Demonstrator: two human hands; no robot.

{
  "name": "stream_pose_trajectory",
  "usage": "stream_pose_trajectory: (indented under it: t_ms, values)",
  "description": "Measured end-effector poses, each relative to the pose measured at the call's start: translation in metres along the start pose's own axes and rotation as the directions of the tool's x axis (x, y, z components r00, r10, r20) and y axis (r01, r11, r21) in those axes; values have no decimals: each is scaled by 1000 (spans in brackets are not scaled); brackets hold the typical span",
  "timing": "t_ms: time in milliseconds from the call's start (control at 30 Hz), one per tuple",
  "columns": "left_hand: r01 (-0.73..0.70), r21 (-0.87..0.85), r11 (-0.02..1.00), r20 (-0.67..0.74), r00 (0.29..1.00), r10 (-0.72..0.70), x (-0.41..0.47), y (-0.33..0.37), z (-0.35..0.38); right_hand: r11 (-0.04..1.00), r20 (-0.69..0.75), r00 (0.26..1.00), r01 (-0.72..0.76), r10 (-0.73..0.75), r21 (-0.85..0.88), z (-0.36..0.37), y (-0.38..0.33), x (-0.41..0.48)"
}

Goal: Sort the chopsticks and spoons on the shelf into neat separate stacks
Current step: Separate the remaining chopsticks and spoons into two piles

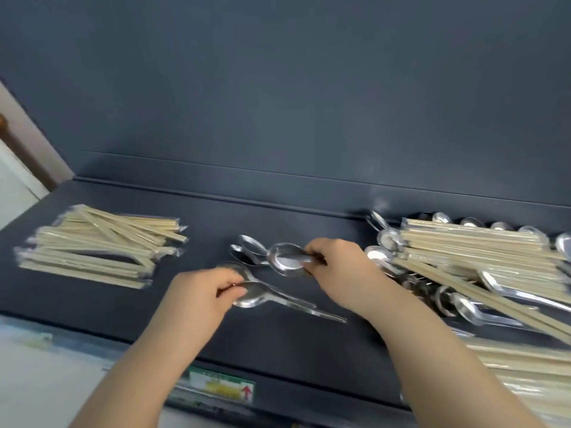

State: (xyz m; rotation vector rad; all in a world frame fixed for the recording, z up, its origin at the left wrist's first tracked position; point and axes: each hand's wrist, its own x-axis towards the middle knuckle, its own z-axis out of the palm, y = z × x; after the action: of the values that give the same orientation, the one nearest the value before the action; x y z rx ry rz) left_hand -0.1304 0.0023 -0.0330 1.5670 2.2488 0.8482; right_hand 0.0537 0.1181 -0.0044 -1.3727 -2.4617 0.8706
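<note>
A green-and-white label sits on the front edge of the dark shelf. At the near right, loose chopsticks in wrappers overhang that edge.

Further in, the left hand pinches the bowls of a spoon pair. The two overlap and lie flat, with their handles pointing right and slightly toward the person.

Just beyond, the right hand grips a single spoon by its handle, which the curled fingers hide. Its bowl points left, hollow side up. Two back spoons lie behind it, bowls also to the left, and appear to touch it.

Far left, well apart from both hands, lies the chopstick stack. Its sticks run left to right, a few slant across the top, and there are too many to count.

At the right, a mixed pile crowds the right wrist, with chopsticks lying over spoons. About a dozen spoon bowls poke out along its edges.

A dark wall rises behind.
</note>
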Motion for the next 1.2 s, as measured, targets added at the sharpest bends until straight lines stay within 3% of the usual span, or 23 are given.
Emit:
stream_pose_trajectory:
  t_ms: [333,467,767,933,1067,1200]
  values:
    - [-32,70,997,218,976,16,17,-41,-12,970,-82,984,-172,160,-170,72,-46,28]
    - [-88,84,993,173,982,72,20,-51,-26,953,-123,983,-162,134,-255,81,-55,32]
    - [-263,137,955,52,965,259,31,-42,-32,990,-228,969,-114,92,-86,75,-49,22]
    - [-489,351,799,30,858,512,44,-16,-14,993,-389,916,-119,100,-25,52,-24,1]
    - [-600,376,706,47,773,632,49,17,14,982,-478,862,-186,169,11,22,5,-21]
    - [-660,361,659,111,732,672,46,62,42,965,-537,806,-255,250,66,-5,41,-49]
